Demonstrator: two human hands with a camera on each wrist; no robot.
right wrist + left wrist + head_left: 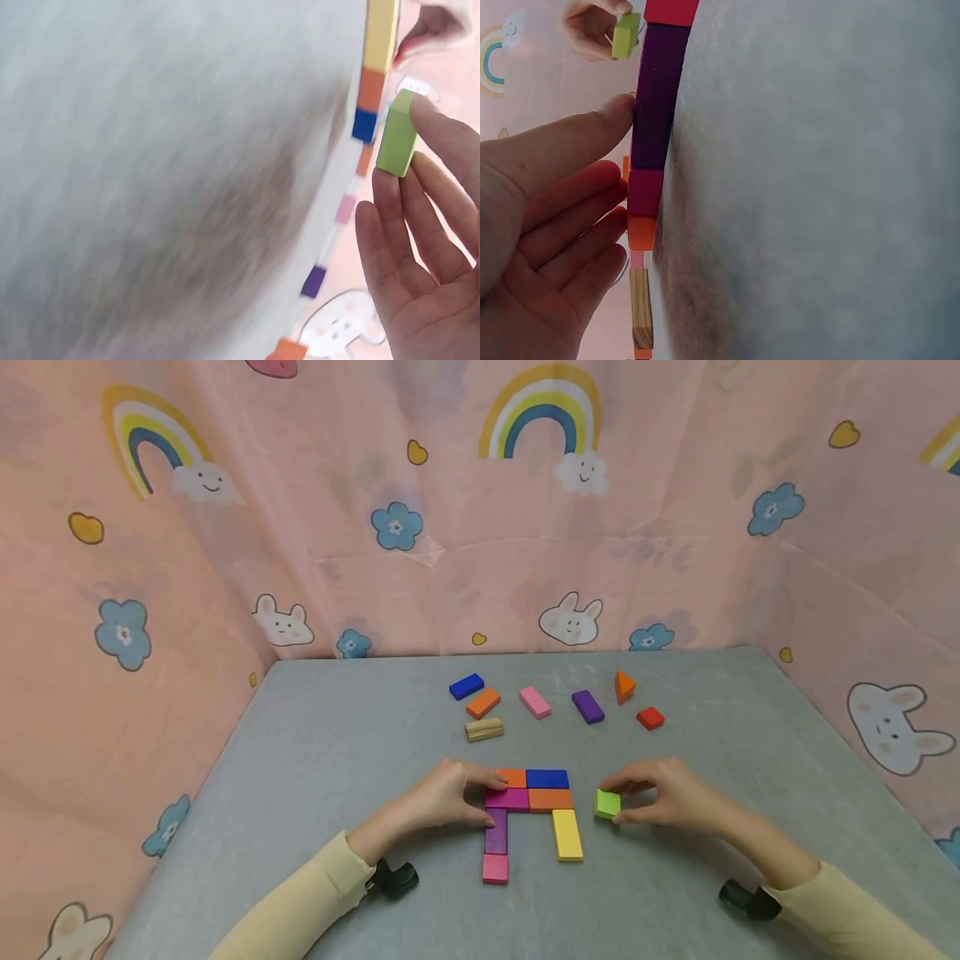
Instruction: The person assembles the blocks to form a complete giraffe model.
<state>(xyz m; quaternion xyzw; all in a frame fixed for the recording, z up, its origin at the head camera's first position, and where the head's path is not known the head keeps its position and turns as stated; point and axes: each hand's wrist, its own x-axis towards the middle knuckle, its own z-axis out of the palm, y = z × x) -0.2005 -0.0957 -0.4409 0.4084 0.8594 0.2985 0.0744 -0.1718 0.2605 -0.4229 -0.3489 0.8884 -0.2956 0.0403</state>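
Flat coloured blocks lie edge to edge on the table. An orange block and a blue block form the back row. In front of them are a magenta block and another orange block. Below the magenta one run a purple block and a pink-red block; a yellow block extends down at the right. My left hand rests at the left edge, thumb by the purple block, fingers over the magenta one. Between thumb and fingertips, my right hand pinches a lime-green block, right of the arrangement.
Loose blocks lie farther back: blue, orange, wood-coloured, pink, purple, an orange triangle and red. A patterned pink cloth hangs behind the grey table.
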